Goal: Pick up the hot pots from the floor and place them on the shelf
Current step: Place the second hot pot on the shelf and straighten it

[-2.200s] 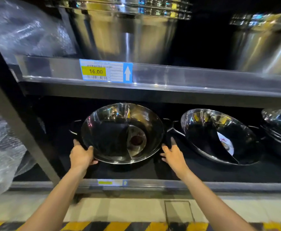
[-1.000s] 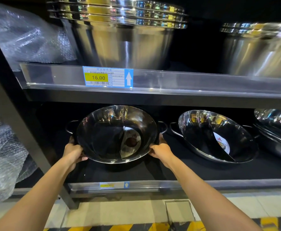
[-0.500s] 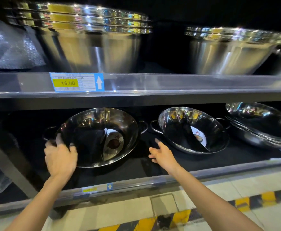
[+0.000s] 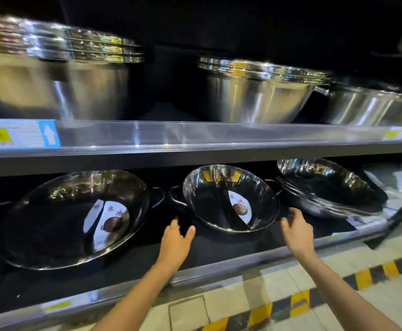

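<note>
**Pots lined up on the bottom shelf, both hands free**

Down at the front, tiled floor (image 4: pixel 243 304) with a yellow-and-black stripe, and no pot lying on the part we can see. Just above it, two bare forearms reach in. The left hand (image 4: pixel 175 244) is open, fingers spread, holding nothing, just short of the middle pot (image 4: pixel 231 199). The right hand (image 4: pixel 299 232) is open too, empty, hovering by that pot's right rim; touching or a hair apart, I can't tell.

On the lower shelf (image 4: pixel 219 266) sit three lots: a big pot on the left (image 4: pixel 76 218), tilted toward us, the middle one, and a nested stack on the right (image 4: pixel 331 187).

Looks like shelving is largely done here, with a straightening touch on the middle pot likely. More pots may wait out of frame.

Further back, the upper shelf (image 4: pixel 195 139) carries tall steel basins (image 4: pixel 259 94).
</note>
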`<act>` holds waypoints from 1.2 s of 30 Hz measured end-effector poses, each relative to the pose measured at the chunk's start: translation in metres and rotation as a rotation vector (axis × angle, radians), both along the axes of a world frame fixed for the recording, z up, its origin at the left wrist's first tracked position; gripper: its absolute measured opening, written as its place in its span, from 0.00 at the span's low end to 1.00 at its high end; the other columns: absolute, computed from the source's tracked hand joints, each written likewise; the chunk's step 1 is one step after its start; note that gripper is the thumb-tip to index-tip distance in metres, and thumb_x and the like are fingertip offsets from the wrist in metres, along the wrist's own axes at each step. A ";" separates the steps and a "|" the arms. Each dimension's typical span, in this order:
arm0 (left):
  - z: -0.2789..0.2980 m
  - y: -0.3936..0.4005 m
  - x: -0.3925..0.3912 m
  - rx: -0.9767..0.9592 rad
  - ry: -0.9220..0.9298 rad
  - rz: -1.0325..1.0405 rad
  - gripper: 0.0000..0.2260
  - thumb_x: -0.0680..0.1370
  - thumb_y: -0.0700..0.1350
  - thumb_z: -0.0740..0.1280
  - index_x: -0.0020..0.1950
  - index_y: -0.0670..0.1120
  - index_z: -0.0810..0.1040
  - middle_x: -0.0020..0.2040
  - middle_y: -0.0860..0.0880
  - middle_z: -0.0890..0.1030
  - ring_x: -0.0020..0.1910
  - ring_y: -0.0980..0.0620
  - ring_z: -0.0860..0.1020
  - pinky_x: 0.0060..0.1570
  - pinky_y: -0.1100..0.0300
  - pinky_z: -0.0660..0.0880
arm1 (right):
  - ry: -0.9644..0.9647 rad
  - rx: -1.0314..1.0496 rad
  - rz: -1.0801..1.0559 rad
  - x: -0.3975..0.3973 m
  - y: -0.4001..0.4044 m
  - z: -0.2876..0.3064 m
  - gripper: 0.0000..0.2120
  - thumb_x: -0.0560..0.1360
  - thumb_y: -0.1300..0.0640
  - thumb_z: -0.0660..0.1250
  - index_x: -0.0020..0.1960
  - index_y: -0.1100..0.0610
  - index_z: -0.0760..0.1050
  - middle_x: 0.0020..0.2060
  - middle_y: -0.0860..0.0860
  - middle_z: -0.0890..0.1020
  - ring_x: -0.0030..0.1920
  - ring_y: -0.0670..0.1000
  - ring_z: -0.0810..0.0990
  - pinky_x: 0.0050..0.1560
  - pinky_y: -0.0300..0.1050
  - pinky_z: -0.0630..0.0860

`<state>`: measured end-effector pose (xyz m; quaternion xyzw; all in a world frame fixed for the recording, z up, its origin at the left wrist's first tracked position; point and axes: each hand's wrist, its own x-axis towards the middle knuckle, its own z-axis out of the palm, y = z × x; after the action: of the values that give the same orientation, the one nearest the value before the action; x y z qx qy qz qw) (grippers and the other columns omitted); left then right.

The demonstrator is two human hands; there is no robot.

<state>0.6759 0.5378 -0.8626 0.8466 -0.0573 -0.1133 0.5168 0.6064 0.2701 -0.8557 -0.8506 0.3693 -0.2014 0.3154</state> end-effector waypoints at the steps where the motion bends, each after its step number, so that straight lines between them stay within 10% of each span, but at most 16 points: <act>1: -0.006 -0.015 0.005 -0.006 0.071 -0.011 0.27 0.78 0.50 0.61 0.73 0.39 0.58 0.71 0.40 0.67 0.67 0.43 0.69 0.66 0.53 0.67 | 0.051 0.033 0.007 0.007 -0.011 -0.004 0.22 0.78 0.58 0.59 0.71 0.63 0.62 0.58 0.66 0.79 0.60 0.67 0.75 0.59 0.56 0.71; 9: -0.036 -0.062 0.033 -0.039 0.214 0.073 0.17 0.77 0.46 0.63 0.61 0.37 0.70 0.44 0.45 0.79 0.48 0.47 0.77 0.53 0.54 0.72 | 0.015 0.170 0.059 0.060 -0.052 -0.032 0.17 0.79 0.62 0.56 0.66 0.66 0.68 0.61 0.66 0.77 0.62 0.66 0.74 0.59 0.52 0.69; 23: -0.042 -0.075 0.049 -0.226 0.106 0.085 0.35 0.75 0.35 0.63 0.74 0.58 0.51 0.58 0.47 0.77 0.56 0.48 0.75 0.57 0.55 0.72 | -0.140 0.485 0.022 0.087 -0.074 -0.031 0.25 0.75 0.65 0.62 0.71 0.57 0.65 0.58 0.60 0.79 0.48 0.54 0.78 0.47 0.44 0.75; 36: -0.036 -0.067 0.057 -0.178 0.117 -0.005 0.33 0.75 0.39 0.67 0.74 0.53 0.54 0.56 0.47 0.79 0.57 0.48 0.75 0.58 0.55 0.72 | -0.126 0.702 0.231 0.082 -0.077 -0.034 0.27 0.80 0.66 0.53 0.76 0.54 0.49 0.68 0.59 0.71 0.63 0.59 0.74 0.66 0.56 0.70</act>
<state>0.7331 0.4712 -0.8983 0.7891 -0.0391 -0.1582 0.5922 0.6884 0.1934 -0.8893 -0.7127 0.2975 -0.0775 0.6306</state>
